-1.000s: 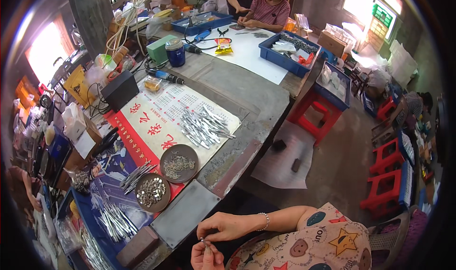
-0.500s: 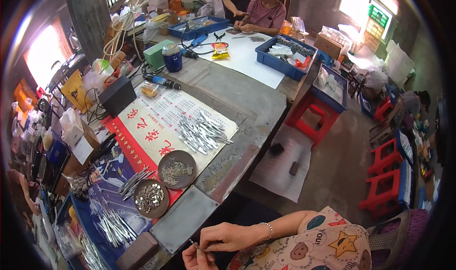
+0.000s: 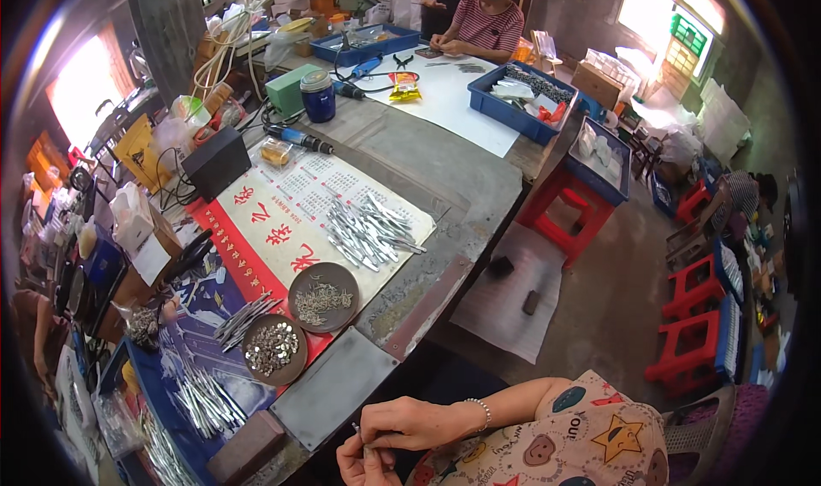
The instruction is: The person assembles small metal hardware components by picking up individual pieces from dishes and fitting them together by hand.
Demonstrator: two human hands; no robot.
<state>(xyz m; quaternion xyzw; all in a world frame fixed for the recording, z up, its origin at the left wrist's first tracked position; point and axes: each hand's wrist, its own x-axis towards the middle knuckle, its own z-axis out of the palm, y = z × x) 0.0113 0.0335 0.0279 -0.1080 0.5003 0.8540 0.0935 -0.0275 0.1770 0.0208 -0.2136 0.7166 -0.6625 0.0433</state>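
Observation:
Near the lower edge, my right hand (image 3: pixel 405 423), with a beaded bracelet at its wrist, is closed with fingertips pinched against my left hand (image 3: pixel 366 466). My left hand's fingers are also closed. The tip of a thin, metallic-looking piece (image 3: pixel 355 427) sticks out between the two hands; the rest is hidden by fingers. On the bench beyond them stand a round dish (image 3: pixel 344 274) of small thin metal pins and a second dish (image 3: pixel 255 373) of small shiny discs. Slim silver metal rods (image 3: pixel 372 232) lie piled on a calendar sheet (image 3: pixel 286 204), and a darker bundle of rods (image 3: pixel 244 322) lies beside the dishes.
A grey metal plate (image 3: pixel 335 388) and a brown block (image 3: pixel 248 448) lie at the bench's near edge. Further back are a rotary tool (image 3: pixel 297 139), a blue jar (image 3: pixel 318 101) and a blue tray (image 3: pixel 522 101). A person (image 3: pixel 487 22) sits across the bench. Red stools (image 3: pixel 691 346) stand right.
The view has shifted slightly, so the bench sits a little to the right and hands slightly higher. Both hands remain together around the thin piece, which shows a little differently between the fingers.

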